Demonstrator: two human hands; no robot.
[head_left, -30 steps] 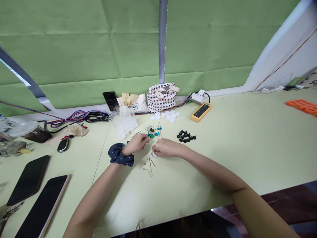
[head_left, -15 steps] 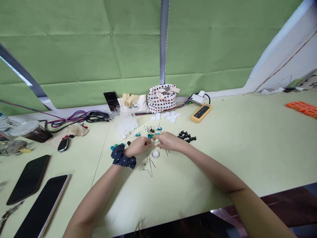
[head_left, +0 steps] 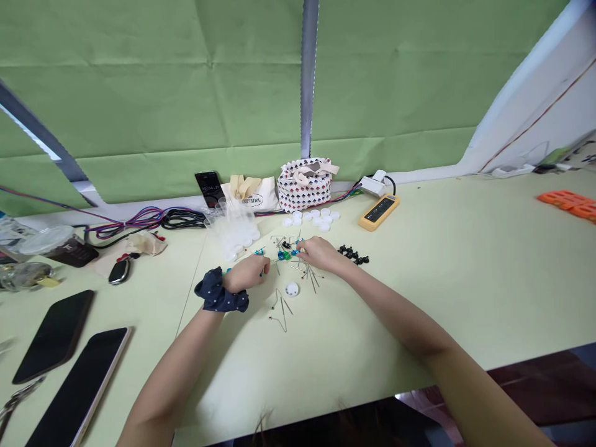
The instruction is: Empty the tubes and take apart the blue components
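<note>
My left hand point(head_left: 249, 273), a dark dotted scrunchie point(head_left: 216, 290) on its wrist, has its fingers curled above the left side of the small parts; what they hold, if anything, is hidden. To its right, my right hand point(head_left: 320, 253) closes thumb and fingers at the pile's edge, beside a small blue piece point(head_left: 295, 252); its grip cannot be made out. Between the hands lie blue and green pieces point(head_left: 284, 255) and thin metal rods. Closer to me are a round white disc point(head_left: 292, 289) and bent wire pieces point(head_left: 281, 308). Black knob-like parts point(head_left: 354, 256) sit right of my right hand.
White caps point(head_left: 316, 217) and clear plastic tubes point(head_left: 231, 228) lie behind the parts. Farther back stand a patterned pouch point(head_left: 304, 189) and a phone point(head_left: 209, 189) showing a timer. A yellow power strip point(head_left: 379, 212) is at right; two phones point(head_left: 79, 388) lie at left.
My left hand has drawn back to the left, away from the right hand. My right hand has shifted slightly away from me and to the right, uncovering metal rods.
</note>
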